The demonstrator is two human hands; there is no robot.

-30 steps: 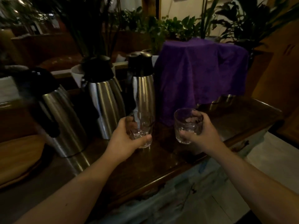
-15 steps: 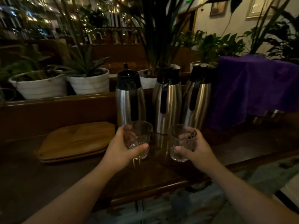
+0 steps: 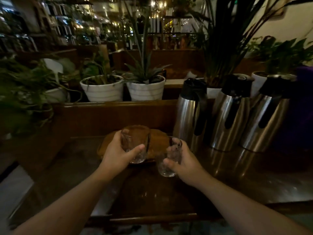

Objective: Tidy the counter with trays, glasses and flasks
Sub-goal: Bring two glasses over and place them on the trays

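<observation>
My left hand [image 3: 116, 154] grips a clear cut glass [image 3: 135, 143], held upright above the near edge of a wooden tray [image 3: 158, 141] on the dark counter [image 3: 237, 180]. My right hand [image 3: 185, 164] holds a second clear glass [image 3: 169, 160] just right of the first, low over the counter beside the tray. Three steel flasks with black tops stand in a row at the right: one [image 3: 190, 112] closest to the glasses, one [image 3: 228, 114] in the middle, one [image 3: 265, 116] at the far right. The tray is partly hidden behind my hands and the glasses.
A wooden ledge [image 3: 118, 106] runs behind the counter with white plant pots [image 3: 103, 88] [image 3: 145, 89] on it. Leafy plants [image 3: 22, 92] crowd the left. A purple cloth [image 3: 304, 99] shows at the right edge. The counter's front edge [image 3: 152, 217] is close to me.
My view has swung left and both hands have carried the glasses leftward, away from the purple cloth and flasks, so they now hover at the wooden tray.
</observation>
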